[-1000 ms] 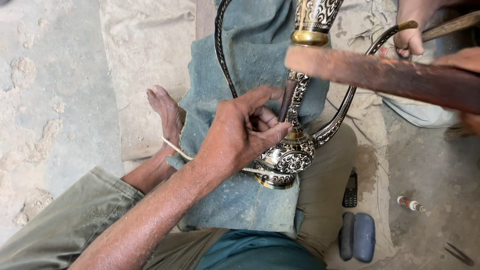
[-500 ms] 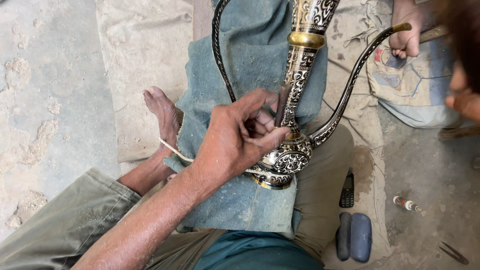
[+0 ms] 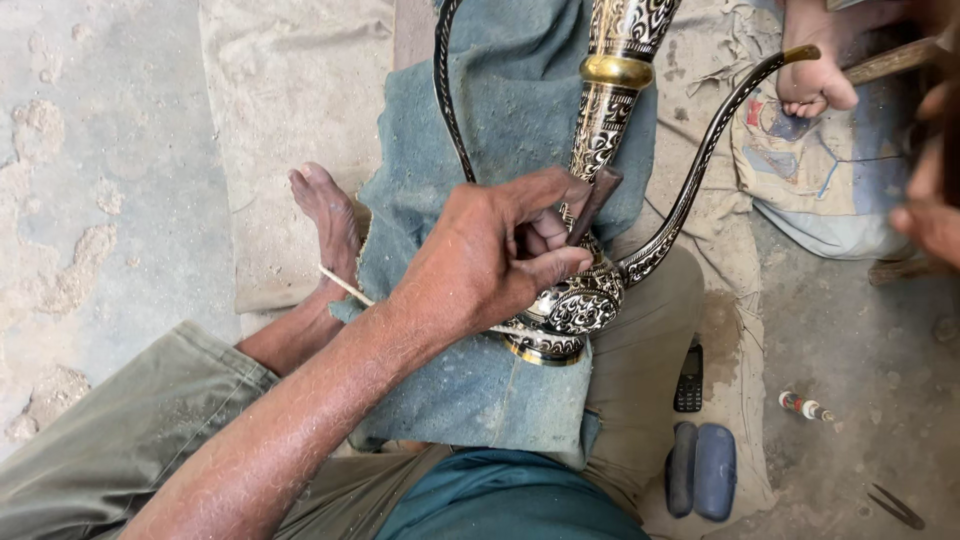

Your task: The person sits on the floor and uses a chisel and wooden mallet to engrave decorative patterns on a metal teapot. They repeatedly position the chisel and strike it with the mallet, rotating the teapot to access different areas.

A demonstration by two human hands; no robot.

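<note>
So the engraved metal jug (image 3: 585, 290) is laid across a blue-green cloth (image 3: 500, 390) on the lap, with its round belly toward 6 o'clock and its long neck running up toward 12 o'clock, a bit tipped to 1. That long axis is what matters here: the belly end is right under the left hand (image 3: 480, 260), the neck end is well away from it at the top edge.

The left hand is curled almost closed, thumb and fingers pinched around a small dark punch-like tool (image 3: 590, 205), which is held slanted with its lower tip against the jug where neck meets belly. The heel of the hand is rested on the belly. So the jug is touching the hand, mostly at 3 to 4 o'clock from the knuckles.

A thin curved spout (image 3: 700, 175) is swept out toward 2 o'clock, a thin handle (image 3: 447, 90) toward 11. A pale stick or cord (image 3: 345, 287) is poked out from under the wrist at 9 o'clock, by a bare foot (image 3: 325, 215).

The right hand can't be made out for sure; only a blurred shape is seen at the 3 o'clock edge, so whether it's open or gripping anything can't be told.

A small phone (image 3: 688, 378) and 2 dark stones (image 3: 703, 470) are lying at 5 o'clock.
</note>
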